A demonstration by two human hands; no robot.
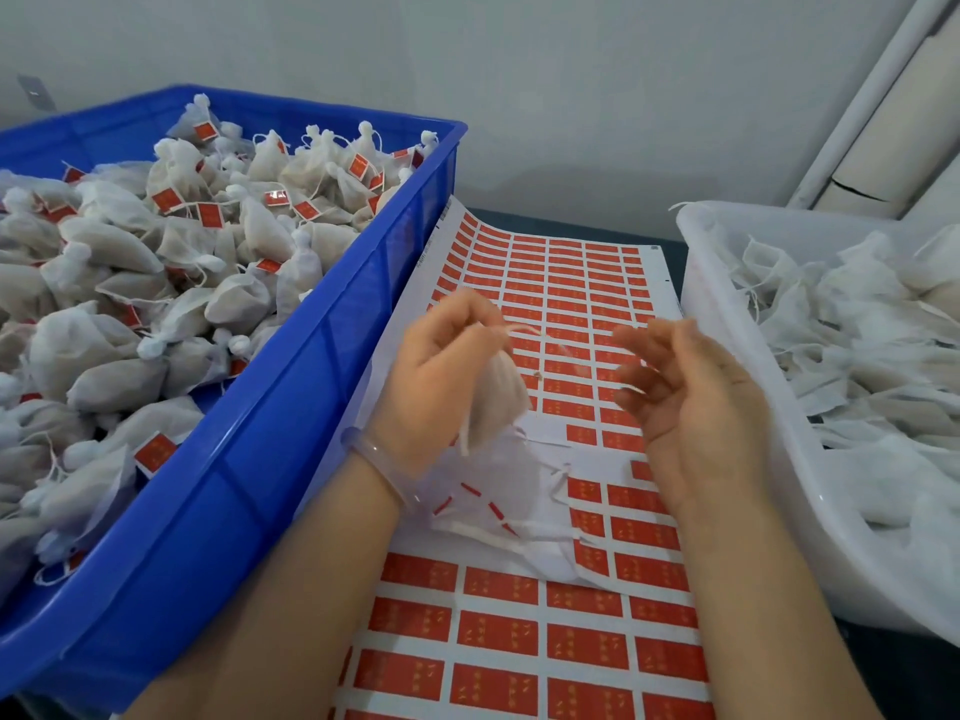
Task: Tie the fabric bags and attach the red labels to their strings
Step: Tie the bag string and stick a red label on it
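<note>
Fabric bag (498, 397), pale and filled, held above the label sheet (545, 631) between the two bins. Left hand (441, 376) grips it at the neck, fingers curled round the gathered top; clear bangle (374, 459) on that wrist. Drawstring (519, 330) trails from the neck toward the right. Right hand (691, 397) raised just beside it, palm in, fingers loosely curled and blurred; cannot tell whether it pinches the string end. Label sheet lies flat on the dark table (924, 683), rows of red labels, several gone from the middle rows, with crumpled white backing scraps (493, 511) under the hands. Blue crate (234, 485) at left, heaped with tied bags bearing red tags. White tub (831, 537) at right, holding loose, untagged bags.
</note>
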